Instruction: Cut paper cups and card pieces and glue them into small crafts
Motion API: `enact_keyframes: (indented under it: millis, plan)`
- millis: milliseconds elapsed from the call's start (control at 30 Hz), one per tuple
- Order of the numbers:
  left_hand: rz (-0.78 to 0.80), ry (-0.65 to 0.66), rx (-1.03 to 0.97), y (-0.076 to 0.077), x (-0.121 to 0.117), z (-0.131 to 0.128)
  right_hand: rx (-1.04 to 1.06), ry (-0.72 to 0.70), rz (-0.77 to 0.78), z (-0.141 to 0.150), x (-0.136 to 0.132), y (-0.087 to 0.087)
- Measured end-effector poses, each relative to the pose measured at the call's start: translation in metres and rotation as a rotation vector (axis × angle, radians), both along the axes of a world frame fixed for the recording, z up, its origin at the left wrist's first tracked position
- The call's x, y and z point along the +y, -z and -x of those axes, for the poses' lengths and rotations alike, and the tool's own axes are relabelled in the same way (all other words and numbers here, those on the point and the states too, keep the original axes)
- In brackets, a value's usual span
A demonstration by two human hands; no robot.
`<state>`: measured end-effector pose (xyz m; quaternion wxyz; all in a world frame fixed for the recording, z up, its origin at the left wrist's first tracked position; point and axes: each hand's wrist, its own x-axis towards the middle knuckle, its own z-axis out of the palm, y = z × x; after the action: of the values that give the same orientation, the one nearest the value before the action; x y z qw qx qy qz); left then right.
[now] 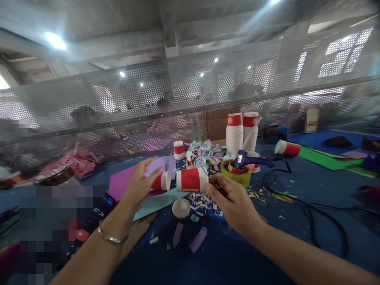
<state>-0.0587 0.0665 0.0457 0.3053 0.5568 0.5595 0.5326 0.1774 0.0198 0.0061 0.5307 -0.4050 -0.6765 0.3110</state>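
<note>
My left hand (pixel 141 183) has its thumb and fingers spread apart beside a red and white paper cup (pixel 164 181) lying on its side. The hand partly hides that cup, and I cannot make out contact. My right hand (pixel 230 196) closes round dark, thin-bladed scissors (pixel 214 184). Their tips reach the rim of a second sideways red and white paper cup (pixel 191 180), which the right thumb and fingers meet at its right end. A small pale round piece (pixel 181 208) and purple paper strips (pixel 198 240) lie below on the table.
Stacked cups (pixel 234 136) stand behind a yellow tape roll (pixel 244 179), on which a blue glue gun (pixel 252 159) rests. Its black cable (pixel 308 204) loops right. Paper scraps (pixel 204 202) and cut decorations (pixel 208 152) crowd the middle. A perforated metal screen (pixel 178 91) runs behind; a phone-like device (pixel 102 208) lies left.
</note>
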Motion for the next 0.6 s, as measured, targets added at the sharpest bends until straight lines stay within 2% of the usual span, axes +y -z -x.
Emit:
enact_keyframes:
  millis: [133, 200, 267, 333, 500, 600]
  plan:
    - [0.160, 0.410, -0.091, -0.004, -0.026, -0.042, 0.046, -0.026, 0.014, 0.000, 0.002, 0.000]
    - [0.154, 0.465, -0.110, -0.001, -0.031, -0.057, 0.073, -0.029, 0.028, 0.000, 0.003, -0.001]
    - [0.070, 0.380, -0.093, 0.001, -0.024, -0.063, 0.116, -0.020, 0.064, 0.000, 0.004, 0.000]
    - [0.005, 0.263, -0.060, 0.000, -0.005, -0.059, 0.155, 0.003, 0.098, -0.001, 0.006, 0.001]
    - [-0.203, -0.105, 0.173, -0.018, 0.076, -0.031, 0.152, 0.020, 0.085, 0.000, 0.009, 0.002]
    - [-0.292, -0.202, 0.344, -0.025, 0.121, -0.024, 0.132, -0.001, 0.062, 0.001, 0.009, 0.002]
